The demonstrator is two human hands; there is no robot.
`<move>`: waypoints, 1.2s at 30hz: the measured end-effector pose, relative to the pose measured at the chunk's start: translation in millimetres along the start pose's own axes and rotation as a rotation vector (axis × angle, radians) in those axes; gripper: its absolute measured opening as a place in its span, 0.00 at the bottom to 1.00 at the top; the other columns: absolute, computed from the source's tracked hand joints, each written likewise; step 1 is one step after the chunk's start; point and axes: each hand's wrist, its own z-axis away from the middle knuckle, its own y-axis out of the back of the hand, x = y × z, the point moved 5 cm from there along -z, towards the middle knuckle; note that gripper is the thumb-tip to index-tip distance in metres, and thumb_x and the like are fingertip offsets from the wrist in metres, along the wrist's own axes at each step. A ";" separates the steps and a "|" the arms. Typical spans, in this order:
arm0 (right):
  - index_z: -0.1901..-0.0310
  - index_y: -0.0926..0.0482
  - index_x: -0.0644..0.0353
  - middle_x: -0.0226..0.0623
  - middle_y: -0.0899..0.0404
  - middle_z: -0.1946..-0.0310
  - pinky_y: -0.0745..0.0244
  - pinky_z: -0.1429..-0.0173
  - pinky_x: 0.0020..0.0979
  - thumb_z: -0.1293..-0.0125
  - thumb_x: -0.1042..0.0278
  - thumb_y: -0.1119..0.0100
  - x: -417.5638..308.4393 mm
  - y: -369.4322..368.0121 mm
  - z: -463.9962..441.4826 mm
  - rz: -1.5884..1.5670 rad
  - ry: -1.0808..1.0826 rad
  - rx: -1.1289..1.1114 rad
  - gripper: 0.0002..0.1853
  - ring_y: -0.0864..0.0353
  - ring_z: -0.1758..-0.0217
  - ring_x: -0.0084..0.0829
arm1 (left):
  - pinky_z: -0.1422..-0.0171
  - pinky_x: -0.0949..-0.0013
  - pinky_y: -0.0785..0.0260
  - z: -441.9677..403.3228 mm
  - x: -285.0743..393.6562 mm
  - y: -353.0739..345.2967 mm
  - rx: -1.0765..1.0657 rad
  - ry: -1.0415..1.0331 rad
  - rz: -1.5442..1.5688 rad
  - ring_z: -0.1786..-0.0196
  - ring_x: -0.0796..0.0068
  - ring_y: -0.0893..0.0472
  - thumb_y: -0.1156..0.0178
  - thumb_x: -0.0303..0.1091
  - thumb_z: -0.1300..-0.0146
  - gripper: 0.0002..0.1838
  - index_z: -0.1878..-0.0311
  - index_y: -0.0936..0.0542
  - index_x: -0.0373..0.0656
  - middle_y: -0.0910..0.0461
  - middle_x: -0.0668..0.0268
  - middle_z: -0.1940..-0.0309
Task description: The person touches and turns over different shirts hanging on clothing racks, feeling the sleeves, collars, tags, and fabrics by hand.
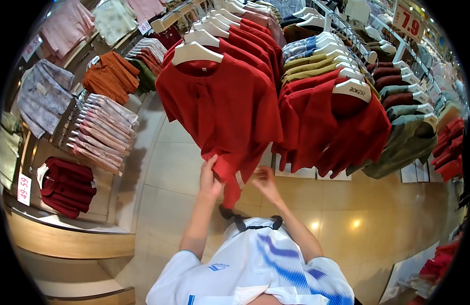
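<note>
A red shirt [214, 109] hangs on a white hanger [197, 54] at the front of the middle rack. Its lower edge is gathered up and turned toward me. My left hand [209, 177] is closed on that hem, thumb upward. My right hand [266, 182] is beside the hem's right side, with fingers bent together; what lies between them is too small to make out. A small white label [240, 178] shows on the lifted cloth between both hands. More red shirts hang close behind this one.
Right of the shirt, a second rack holds red jackets [336, 122] and olive garments [408, 140]. Wall shelves at left carry patterned shirts [105, 129], an orange shirt [111, 77] and a dark red top [67, 188]. Tiled floor [166, 213] lies below; a price sign [409, 20] stands upper right.
</note>
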 end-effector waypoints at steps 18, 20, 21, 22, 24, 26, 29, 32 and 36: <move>0.58 0.23 0.63 0.35 0.18 0.65 0.26 0.57 0.29 0.31 0.64 0.48 -37.1 -53.4 -10.0 -0.178 -0.181 -0.126 0.10 0.20 0.63 0.25 | 0.49 0.74 0.35 14.6 -26.8 1.6 -0.214 -0.320 -0.726 0.55 0.77 0.26 0.41 0.29 0.38 0.09 0.56 0.28 0.39 0.26 0.67 0.61; 0.58 0.23 0.61 0.31 0.19 0.62 0.26 0.56 0.26 0.30 0.60 0.48 -42.0 -52.6 -10.3 -0.493 -0.333 -0.145 0.12 0.21 0.62 0.21 | 0.44 0.73 0.36 24.4 -31.4 14.0 -0.221 -0.422 -1.010 0.51 0.74 0.27 0.40 0.29 0.40 0.14 0.52 0.29 0.38 0.27 0.65 0.56; 0.58 0.24 0.60 0.31 0.19 0.63 0.25 0.56 0.26 0.31 0.60 0.47 -51.6 -51.8 -11.3 -0.563 -0.341 -0.138 0.11 0.21 0.62 0.21 | 0.41 0.70 0.36 31.8 -33.2 15.2 -0.257 -0.438 -1.013 0.46 0.69 0.29 0.36 0.33 0.44 0.21 0.49 0.31 0.38 0.30 0.61 0.51; 0.58 0.24 0.60 0.31 0.19 0.63 0.25 0.56 0.26 0.31 0.60 0.47 -60.8 -50.7 -11.1 -0.555 -0.336 -0.152 0.11 0.21 0.62 0.21 | 0.40 0.65 0.36 36.3 -37.0 20.9 -0.248 -0.444 -1.020 0.43 0.66 0.31 0.33 0.36 0.47 0.26 0.48 0.32 0.38 0.33 0.59 0.48; 0.58 0.24 0.59 0.31 0.20 0.64 0.25 0.57 0.26 0.31 0.61 0.48 -68.6 -53.1 -6.8 -0.732 -0.520 -0.155 0.10 0.21 0.63 0.22 | 0.39 0.60 0.37 50.8 -42.0 24.3 -0.270 -0.508 -1.056 0.42 0.60 0.32 0.31 0.37 0.49 0.29 0.47 0.32 0.38 0.33 0.57 0.48; 0.59 0.25 0.59 0.32 0.20 0.64 0.24 0.55 0.27 0.30 0.62 0.48 -73.8 -58.4 -5.7 -0.759 -0.530 -0.166 0.10 0.20 0.62 0.23 | 0.39 0.58 0.37 54.9 -39.3 30.3 -0.231 -0.548 -1.204 0.42 0.57 0.32 0.30 0.35 0.51 0.29 0.48 0.32 0.38 0.33 0.56 0.48; 0.59 0.25 0.60 0.33 0.20 0.62 0.25 0.52 0.28 0.30 0.62 0.49 -74.6 -63.2 -5.4 -0.790 -0.552 -0.132 0.10 0.20 0.60 0.24 | 0.39 0.56 0.39 54.2 -37.1 53.7 -0.175 -0.603 -1.388 0.43 0.53 0.33 0.30 0.33 0.55 0.28 0.50 0.30 0.39 0.33 0.55 0.48; 0.56 0.26 0.61 0.34 0.20 0.59 0.24 0.50 0.30 0.31 0.64 0.48 -77.2 -68.9 -9.2 -0.841 -0.583 -0.095 0.10 0.20 0.58 0.26 | 0.40 0.55 0.41 58.0 -15.6 60.9 -0.101 -0.674 -1.512 0.43 0.52 0.34 0.31 0.30 0.58 0.27 0.52 0.29 0.40 0.32 0.54 0.48; 0.51 0.28 0.63 0.37 0.21 0.54 0.24 0.45 0.33 0.30 0.65 0.49 -85.1 -79.1 -15.0 -0.922 -0.620 -0.053 0.12 0.20 0.53 0.30 | 0.41 0.56 0.44 52.8 7.3 72.2 -0.056 -0.707 -1.621 0.43 0.52 0.35 0.31 0.28 0.61 0.29 0.51 0.29 0.41 0.33 0.54 0.48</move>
